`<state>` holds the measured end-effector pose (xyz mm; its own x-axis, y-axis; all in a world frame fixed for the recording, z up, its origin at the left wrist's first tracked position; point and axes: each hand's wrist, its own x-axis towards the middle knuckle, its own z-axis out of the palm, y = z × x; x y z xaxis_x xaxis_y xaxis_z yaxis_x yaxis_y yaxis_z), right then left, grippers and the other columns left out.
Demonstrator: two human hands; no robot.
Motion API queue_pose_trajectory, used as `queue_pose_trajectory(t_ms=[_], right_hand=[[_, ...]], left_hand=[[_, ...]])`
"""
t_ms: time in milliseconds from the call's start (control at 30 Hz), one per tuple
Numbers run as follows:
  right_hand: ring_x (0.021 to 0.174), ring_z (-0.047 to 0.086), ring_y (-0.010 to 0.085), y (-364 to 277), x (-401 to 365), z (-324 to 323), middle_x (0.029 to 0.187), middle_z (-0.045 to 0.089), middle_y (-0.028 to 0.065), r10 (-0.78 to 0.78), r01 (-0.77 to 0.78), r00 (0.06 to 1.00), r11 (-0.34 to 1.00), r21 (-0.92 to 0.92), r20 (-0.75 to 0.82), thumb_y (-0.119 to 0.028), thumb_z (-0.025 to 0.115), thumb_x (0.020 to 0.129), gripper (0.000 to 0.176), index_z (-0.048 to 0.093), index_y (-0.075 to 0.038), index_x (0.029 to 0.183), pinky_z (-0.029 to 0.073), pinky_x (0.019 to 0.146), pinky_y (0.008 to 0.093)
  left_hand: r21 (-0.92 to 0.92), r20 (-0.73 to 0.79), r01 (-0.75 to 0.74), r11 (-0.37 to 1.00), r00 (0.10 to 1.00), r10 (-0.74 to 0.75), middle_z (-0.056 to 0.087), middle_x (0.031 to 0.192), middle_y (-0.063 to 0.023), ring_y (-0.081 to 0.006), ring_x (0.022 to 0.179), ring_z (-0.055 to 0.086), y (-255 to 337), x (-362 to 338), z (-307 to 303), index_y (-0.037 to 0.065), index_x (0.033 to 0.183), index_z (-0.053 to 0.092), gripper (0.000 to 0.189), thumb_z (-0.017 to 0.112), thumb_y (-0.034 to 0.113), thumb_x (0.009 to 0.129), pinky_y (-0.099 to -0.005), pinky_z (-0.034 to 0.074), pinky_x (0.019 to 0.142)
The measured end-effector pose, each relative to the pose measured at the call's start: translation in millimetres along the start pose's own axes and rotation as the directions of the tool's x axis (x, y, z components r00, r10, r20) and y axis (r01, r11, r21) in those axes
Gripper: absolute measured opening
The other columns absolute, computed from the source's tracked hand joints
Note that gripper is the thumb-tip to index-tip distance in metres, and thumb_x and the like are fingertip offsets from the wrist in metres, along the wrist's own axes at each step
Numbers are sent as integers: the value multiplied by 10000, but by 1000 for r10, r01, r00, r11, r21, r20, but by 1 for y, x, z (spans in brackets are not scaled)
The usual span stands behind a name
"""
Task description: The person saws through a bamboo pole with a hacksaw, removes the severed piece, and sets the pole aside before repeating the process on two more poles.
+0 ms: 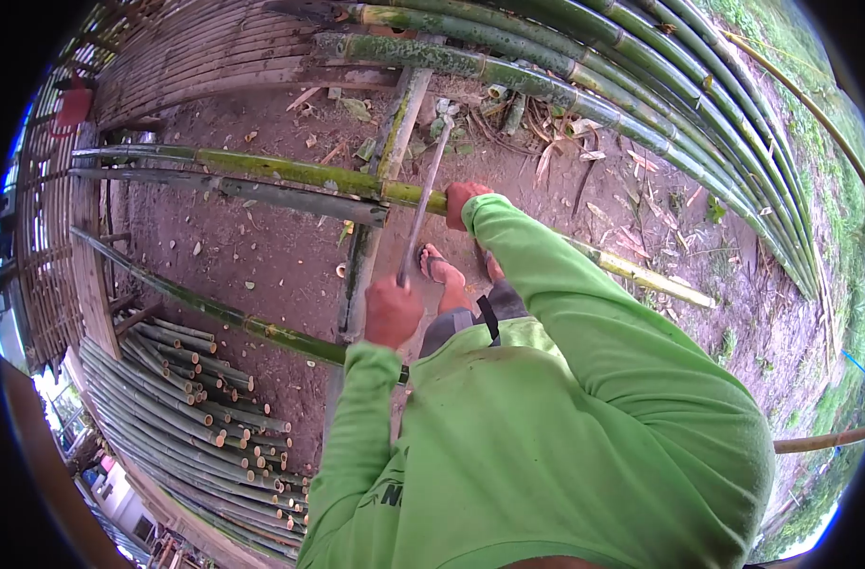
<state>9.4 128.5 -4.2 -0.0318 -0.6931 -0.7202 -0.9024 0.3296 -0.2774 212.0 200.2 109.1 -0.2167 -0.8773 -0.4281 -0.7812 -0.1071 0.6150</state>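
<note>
My left hand (pixel 393 311) is closed round the lower end of a long thin blade (pixel 429 194), which points up and away from me across a green bamboo pole (pixel 290 169). My right hand (pixel 465 204) grips that same pole, to the right of the blade. The pole lies over a wooden crossbeam (pixel 395 128) and reaches down to the right behind my right sleeve. Beside it, a shorter grey-green bamboo piece (pixel 262 194) ends near the beam.
Long green bamboo poles (pixel 641 66) curve across the upper right. Many cut bamboo lengths (pixel 195 417) are stacked at the lower left. Another pole (pixel 214 308) crosses the left side. A slatted bamboo structure (pixel 195 57) stands at the upper left. Husks litter the dirt.
</note>
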Motion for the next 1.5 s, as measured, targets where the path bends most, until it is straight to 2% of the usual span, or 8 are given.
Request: queue_pose_trajectory(t_ms=[233,467,700,800,867,1100,1333,1500], right_hand=[[865,671,335,4,8,3,875,680,196,-33,33,999,999,6,-24,-110,608,674,283,695,-71,939,548,759,414],[893,664,331,9,14,0,897,679,188,-7,7,1000,1000,19,-3,-106,611,671,288,691,-67,945,537,797,410],[885,668,307,11,28,2,905,685,167,-61,48,984,996,79,169,-142,699,590,376,701,-110,964,533,807,401],[888,668,310,10,23,12,916,684,170,-22,21,999,999,49,25,-140,677,615,353,699,-96,964,532,809,401],[895,668,312,2,13,0,909,683,177,27,-28,998,999,21,63,-130,639,651,316,698,-79,958,534,809,404],[890,669,322,-1,3,-1,913,680,190,20,-21,998,1000,9,63,-120,628,670,293,693,-47,946,542,789,411],[913,662,322,0,10,1,929,675,195,-12,9,999,998,66,45,-122,628,670,300,681,-34,952,534,805,409],[923,657,320,4,15,-1,931,673,190,-53,48,991,998,40,123,-130,651,628,351,676,-48,968,529,812,407]], left_hand=[[77,92,178,981,978,-185,524,578,-207,-417,592,555,21,-86,-70,-18,735,556,91,540,72,740,-468,441,576],[179,28,26,984,999,-31,576,664,-249,-408,667,596,17,65,12,-28,715,578,138,584,109,720,-472,455,612],[-139,-56,29,990,998,-37,584,608,-188,-383,559,559,-79,38,63,-13,678,571,178,569,145,758,-455,436,539],[-197,-97,-34,980,995,15,566,601,-195,-402,565,557,-87,29,80,7,695,557,141,556,132,759,-465,426,531],[38,-118,-172,984,977,175,553,595,-202,-418,575,555,-34,31,36,10,704,546,121,551,118,759,-476,424,545],[135,55,121,983,990,-130,537,581,-203,-426,595,556,29,-71,-62,2,764,588,91,548,74,724,-490,425,583],[175,132,238,955,956,-263,601,673,-239,-395,669,617,17,64,-13,-11,809,639,150,578,95,720,-485,468,665],[178,21,8,984,1000,-12,595,647,-227,-404,660,611,2,53,19,9,722,612,109,585,115,728,-503,468,672]])
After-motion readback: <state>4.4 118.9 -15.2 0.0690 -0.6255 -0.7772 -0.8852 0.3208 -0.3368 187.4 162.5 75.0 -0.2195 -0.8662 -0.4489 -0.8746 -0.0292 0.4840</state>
